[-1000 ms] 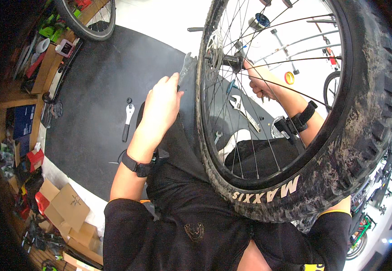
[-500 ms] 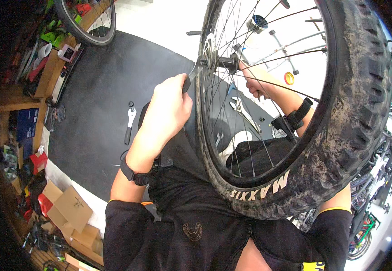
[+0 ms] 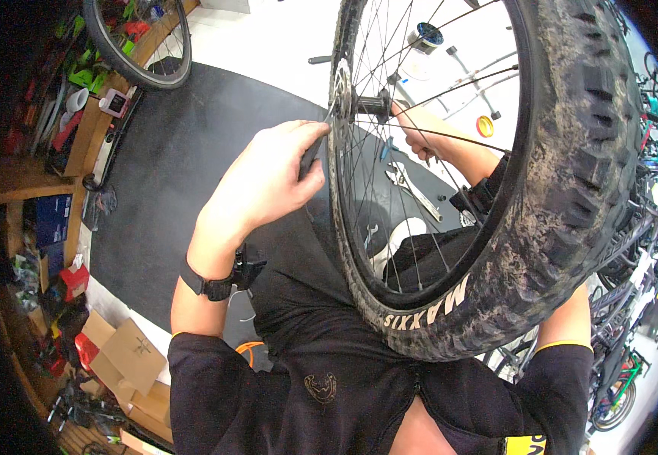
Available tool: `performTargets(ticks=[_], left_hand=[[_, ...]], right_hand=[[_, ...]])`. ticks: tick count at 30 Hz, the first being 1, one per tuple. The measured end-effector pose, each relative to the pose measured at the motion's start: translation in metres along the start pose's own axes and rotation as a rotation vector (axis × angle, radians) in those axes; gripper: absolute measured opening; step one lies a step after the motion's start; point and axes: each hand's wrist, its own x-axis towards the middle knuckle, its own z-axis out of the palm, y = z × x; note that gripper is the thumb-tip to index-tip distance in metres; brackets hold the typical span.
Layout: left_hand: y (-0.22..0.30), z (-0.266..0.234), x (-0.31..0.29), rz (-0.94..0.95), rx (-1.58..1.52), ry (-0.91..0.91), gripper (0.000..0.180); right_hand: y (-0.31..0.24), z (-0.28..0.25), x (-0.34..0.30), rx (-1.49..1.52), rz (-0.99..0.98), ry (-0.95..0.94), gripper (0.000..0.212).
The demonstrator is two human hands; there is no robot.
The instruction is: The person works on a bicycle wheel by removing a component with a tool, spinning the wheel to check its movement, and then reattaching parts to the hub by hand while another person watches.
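A bicycle wheel with a muddy, knobby black tyre [image 3: 571,152] stands tilted against my lap and torso. Its black hub [image 3: 373,106] carries a brake rotor [image 3: 339,95] on the left side. My left hand [image 3: 268,171] is closed around a flat black-handled wrench [image 3: 310,155], whose thin end reaches the hub's axle by the rotor. Beyond the spokes, my right hand [image 3: 424,138] is at the hub's other end with curled fingers; what they grip is mostly hidden. An adjustable wrench [image 3: 414,191] lies on the dark mat [image 3: 185,152], seen through the spokes.
A blue-handled tool [image 3: 387,148] lies on the mat, and an orange ring [image 3: 484,126] on the white floor. Another wheel [image 3: 181,68] leans at the upper left, near a cluttered wooden shelf [image 3: 33,174]. Cardboard boxes [image 3: 128,356] sit lower left; several bicycles [image 3: 647,227] line the right.
My left hand has swung slightly left and its wrist has turned with the wrench. The wheel has shifted a little left. The ratchet on the mat is now hidden behind my left hand and forearm.
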Motion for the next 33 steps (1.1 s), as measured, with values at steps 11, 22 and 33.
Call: performTargets(ticks=[11,22,33], left_hand=[[-0.006,-0.002,0.013,0.001,-0.024,0.126,0.029],[-0.009,0.018,-0.004,0.003,0.035,0.174,0.031],[-0.004,0.022,0.031,-0.017,-0.050,0.165,0.022]], right_hand=[[-0.008,0.008,0.003,0.021,0.003,-0.019,0.061],[-0.017,0.029,0.011,-0.021,-0.018,0.003,0.066],[-0.007,0.011,0.022,-0.076,-0.037,0.032,0.064]])
